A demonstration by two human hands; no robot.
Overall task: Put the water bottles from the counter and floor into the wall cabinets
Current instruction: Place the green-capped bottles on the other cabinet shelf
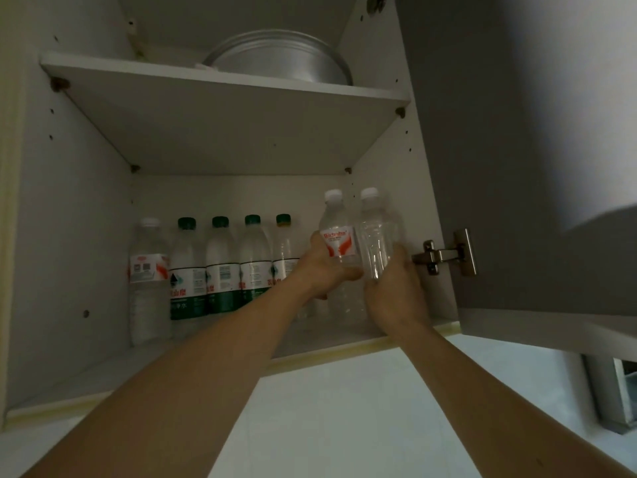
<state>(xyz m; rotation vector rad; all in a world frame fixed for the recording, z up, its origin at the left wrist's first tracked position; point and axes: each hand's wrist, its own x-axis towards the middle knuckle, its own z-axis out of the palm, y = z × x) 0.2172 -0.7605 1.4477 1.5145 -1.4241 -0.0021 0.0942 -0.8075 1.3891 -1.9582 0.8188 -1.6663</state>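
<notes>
Both bottles upright, long axes vertical, held above the lower shelf (310,343) just right of the green-capped row (234,263). Left hand (324,263) wraps the red-labelled bottle (336,232); right hand (396,288) wraps the clear bottle (377,232), nearest the hinge (444,255). Judgement: set straight down.
</notes>
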